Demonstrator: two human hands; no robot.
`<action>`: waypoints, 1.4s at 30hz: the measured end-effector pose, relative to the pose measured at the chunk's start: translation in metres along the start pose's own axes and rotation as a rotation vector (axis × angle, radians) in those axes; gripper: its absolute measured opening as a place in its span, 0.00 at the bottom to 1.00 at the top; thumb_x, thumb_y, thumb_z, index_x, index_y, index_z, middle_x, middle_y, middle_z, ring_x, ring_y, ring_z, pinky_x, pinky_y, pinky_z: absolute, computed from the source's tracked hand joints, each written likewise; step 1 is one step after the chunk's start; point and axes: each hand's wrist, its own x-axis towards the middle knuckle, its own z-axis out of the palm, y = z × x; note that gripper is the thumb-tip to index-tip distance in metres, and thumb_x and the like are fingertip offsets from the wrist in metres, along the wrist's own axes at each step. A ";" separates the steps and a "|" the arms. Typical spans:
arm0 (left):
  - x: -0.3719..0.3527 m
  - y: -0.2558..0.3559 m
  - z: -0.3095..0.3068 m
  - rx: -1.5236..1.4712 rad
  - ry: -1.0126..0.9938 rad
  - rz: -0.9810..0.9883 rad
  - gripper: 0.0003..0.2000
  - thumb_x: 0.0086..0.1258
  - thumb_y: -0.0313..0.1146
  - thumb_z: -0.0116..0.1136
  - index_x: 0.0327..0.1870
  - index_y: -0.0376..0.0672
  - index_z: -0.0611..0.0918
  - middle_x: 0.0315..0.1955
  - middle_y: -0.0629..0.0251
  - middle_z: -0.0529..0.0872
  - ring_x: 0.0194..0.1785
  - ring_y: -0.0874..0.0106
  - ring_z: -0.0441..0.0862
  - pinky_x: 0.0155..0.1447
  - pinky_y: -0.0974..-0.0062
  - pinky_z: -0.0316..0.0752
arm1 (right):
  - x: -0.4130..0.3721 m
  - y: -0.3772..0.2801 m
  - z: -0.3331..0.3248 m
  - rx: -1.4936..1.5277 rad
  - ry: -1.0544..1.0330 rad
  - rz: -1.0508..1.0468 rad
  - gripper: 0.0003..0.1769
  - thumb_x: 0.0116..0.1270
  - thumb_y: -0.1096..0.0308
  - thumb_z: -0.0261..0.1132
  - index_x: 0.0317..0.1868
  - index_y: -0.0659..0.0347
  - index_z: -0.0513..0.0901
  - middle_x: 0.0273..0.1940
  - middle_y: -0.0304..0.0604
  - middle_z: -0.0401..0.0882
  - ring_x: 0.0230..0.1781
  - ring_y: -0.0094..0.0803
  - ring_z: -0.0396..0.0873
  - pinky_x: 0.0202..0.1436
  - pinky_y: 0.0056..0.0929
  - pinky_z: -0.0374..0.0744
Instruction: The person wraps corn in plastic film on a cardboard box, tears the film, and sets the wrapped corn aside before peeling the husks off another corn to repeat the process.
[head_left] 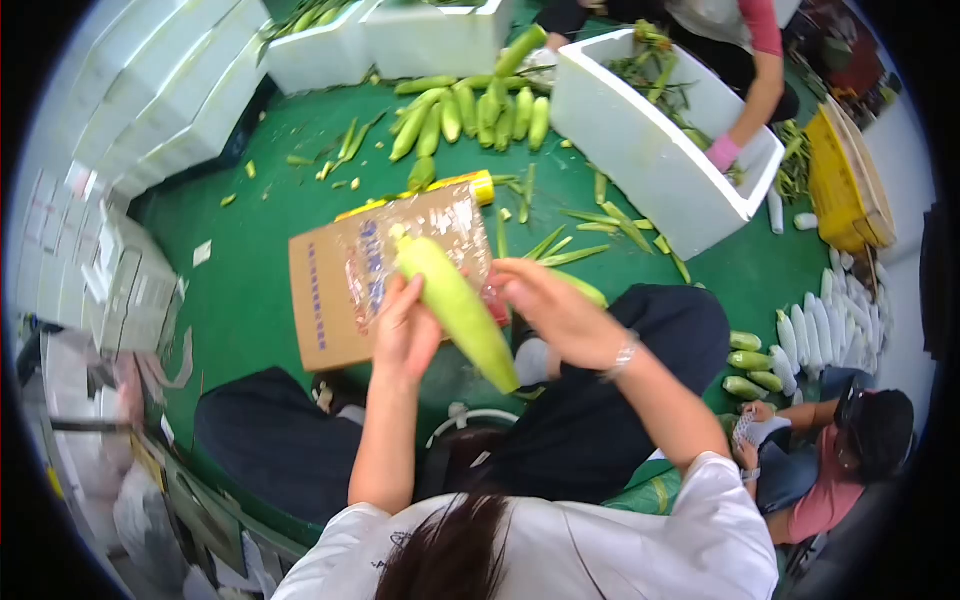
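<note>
A pale green ear of corn [462, 318] in its husk lies tilted across my left hand [405, 330], whose fingers and thumb hold it near its stalk end. The tip of the ear points down toward my lap. To the right of the corn is my right hand [560, 312], fingers stretched out and no grip on the ear. Below both hands a flat piece of brown cardboard [318, 265] with blue printing lies on the floor. Beyond it rests a heap of green ears of corn [452, 118].
A white foam box [640, 165] with trimmings stands front right, a co-worker's gloved hand [722, 152] inside. Loose husk leaves [620, 225] litter the green floor. Wrapped white ears [820, 325] lie right, near another person [825, 470]. White boxes [150, 90] are stacked left.
</note>
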 end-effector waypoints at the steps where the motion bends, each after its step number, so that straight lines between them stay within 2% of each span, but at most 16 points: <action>1: -0.002 -0.002 -0.004 -0.037 0.000 0.013 0.18 0.74 0.30 0.50 0.63 0.35 0.70 0.57 0.49 0.77 0.61 0.51 0.75 0.66 0.54 0.70 | 0.005 0.022 0.027 -0.053 -0.046 -0.032 0.27 0.76 0.58 0.55 0.64 0.70 0.65 0.57 0.53 0.75 0.57 0.36 0.75 0.60 0.30 0.73; 2: 0.000 -0.003 -0.012 -0.007 0.055 0.032 0.18 0.74 0.28 0.50 0.63 0.36 0.68 0.57 0.49 0.76 0.61 0.54 0.75 0.65 0.57 0.71 | 0.016 0.069 0.049 -0.490 0.026 -0.264 0.33 0.74 0.57 0.57 0.67 0.72 0.58 0.60 0.56 0.70 0.61 0.41 0.72 0.61 0.33 0.72; 6: -0.020 0.011 -0.030 0.181 0.177 0.099 0.18 0.72 0.24 0.53 0.61 0.34 0.68 0.52 0.52 0.79 0.55 0.63 0.79 0.61 0.66 0.74 | 0.015 0.074 0.092 -0.063 0.126 -0.105 0.31 0.74 0.49 0.55 0.63 0.68 0.66 0.53 0.56 0.75 0.51 0.43 0.78 0.52 0.32 0.78; 8: -0.024 0.025 -0.046 0.370 0.309 0.161 0.16 0.72 0.25 0.54 0.58 0.33 0.71 0.47 0.55 0.82 0.47 0.66 0.82 0.55 0.67 0.78 | 0.021 0.074 0.080 0.730 -0.170 0.377 0.28 0.76 0.45 0.49 0.55 0.65 0.73 0.41 0.50 0.80 0.32 0.36 0.81 0.33 0.31 0.80; 11: -0.016 0.043 -0.140 0.951 0.643 0.328 0.19 0.68 0.31 0.60 0.56 0.31 0.73 0.48 0.51 0.82 0.47 0.63 0.82 0.51 0.66 0.78 | 0.031 0.077 0.090 0.861 -0.153 0.354 0.29 0.77 0.44 0.45 0.49 0.64 0.76 0.32 0.44 0.80 0.20 0.29 0.77 0.19 0.28 0.75; 13: -0.010 0.044 -0.203 1.147 0.789 0.352 0.22 0.65 0.34 0.63 0.55 0.30 0.73 0.48 0.49 0.81 0.49 0.60 0.81 0.52 0.64 0.77 | 0.051 0.064 0.088 0.362 0.139 0.322 0.24 0.76 0.51 0.53 0.52 0.67 0.75 0.39 0.48 0.81 0.31 0.33 0.81 0.32 0.32 0.81; 15: -0.008 0.042 -0.240 1.543 0.979 0.139 0.28 0.59 0.41 0.68 0.54 0.29 0.74 0.49 0.44 0.79 0.54 0.50 0.77 0.57 0.60 0.73 | 0.095 0.081 0.082 -0.207 0.301 -0.196 0.22 0.70 0.59 0.62 0.56 0.67 0.72 0.44 0.51 0.80 0.42 0.41 0.81 0.46 0.39 0.79; 17: -0.003 0.041 -0.208 1.597 0.963 0.195 0.30 0.58 0.44 0.69 0.53 0.29 0.74 0.52 0.41 0.76 0.59 0.47 0.71 0.63 0.57 0.68 | 0.137 0.095 0.080 -0.363 0.293 -0.293 0.25 0.66 0.63 0.65 0.59 0.64 0.71 0.46 0.51 0.79 0.45 0.44 0.79 0.51 0.42 0.76; 22: 0.033 0.047 -0.198 1.987 0.653 -0.251 0.25 0.60 0.45 0.66 0.47 0.30 0.78 0.43 0.45 0.82 0.47 0.50 0.80 0.55 0.57 0.75 | 0.197 0.149 0.100 -0.881 0.077 -0.418 0.35 0.53 0.71 0.70 0.64 0.50 0.71 0.52 0.47 0.73 0.54 0.45 0.71 0.57 0.42 0.68; 26: 0.038 0.066 -0.248 1.801 0.493 -0.446 0.16 0.65 0.42 0.62 0.37 0.33 0.81 0.35 0.48 0.86 0.41 0.57 0.85 0.47 0.64 0.79 | 0.208 0.188 0.106 -0.874 0.208 -0.363 0.35 0.53 0.71 0.70 0.64 0.49 0.72 0.52 0.46 0.73 0.54 0.45 0.71 0.57 0.42 0.68; 28: 0.023 0.085 -0.253 0.828 0.475 -0.316 0.10 0.66 0.33 0.61 0.34 0.32 0.83 0.32 0.52 0.88 0.41 0.62 0.87 0.46 0.68 0.80 | 0.192 0.190 0.101 -0.961 0.113 -0.377 0.36 0.53 0.71 0.71 0.64 0.49 0.72 0.52 0.46 0.73 0.54 0.45 0.71 0.57 0.42 0.68; 33: 0.038 0.075 -0.167 0.397 0.544 0.282 0.08 0.71 0.27 0.54 0.36 0.32 0.83 0.37 0.52 0.88 0.38 0.65 0.86 0.46 0.72 0.80 | 0.156 0.175 0.095 -0.787 -0.230 -0.325 0.36 0.52 0.73 0.71 0.64 0.54 0.72 0.51 0.48 0.74 0.54 0.48 0.71 0.61 0.43 0.68; 35: 0.073 0.041 -0.199 0.807 0.513 0.421 0.09 0.71 0.30 0.56 0.39 0.31 0.83 0.36 0.59 0.88 0.38 0.68 0.86 0.45 0.76 0.78 | 0.161 0.182 0.090 -0.788 -0.252 -0.318 0.37 0.52 0.72 0.72 0.64 0.54 0.72 0.50 0.48 0.74 0.54 0.48 0.71 0.61 0.43 0.68; 37: 0.075 0.024 -0.205 1.081 0.436 0.184 0.14 0.69 0.34 0.60 0.49 0.34 0.82 0.38 0.57 0.86 0.41 0.63 0.83 0.49 0.70 0.76 | 0.161 0.182 0.084 -0.819 -0.289 -0.272 0.39 0.52 0.69 0.73 0.66 0.52 0.70 0.51 0.49 0.74 0.55 0.49 0.70 0.62 0.42 0.67; 39: 0.059 0.028 -0.171 1.922 -0.046 0.480 0.21 0.64 0.38 0.65 0.55 0.39 0.80 0.45 0.54 0.80 0.49 0.58 0.78 0.55 0.64 0.72 | 0.149 0.175 0.076 -0.796 -0.131 -0.244 0.36 0.51 0.68 0.74 0.62 0.54 0.71 0.50 0.48 0.74 0.55 0.48 0.70 0.59 0.41 0.67; 42: 0.060 0.037 -0.165 2.065 -0.193 0.389 0.29 0.57 0.41 0.69 0.61 0.44 0.75 0.50 0.54 0.74 0.55 0.54 0.72 0.58 0.60 0.69 | 0.117 0.161 0.065 -0.822 0.163 -0.156 0.32 0.50 0.66 0.75 0.55 0.57 0.72 0.46 0.47 0.73 0.53 0.47 0.69 0.56 0.41 0.67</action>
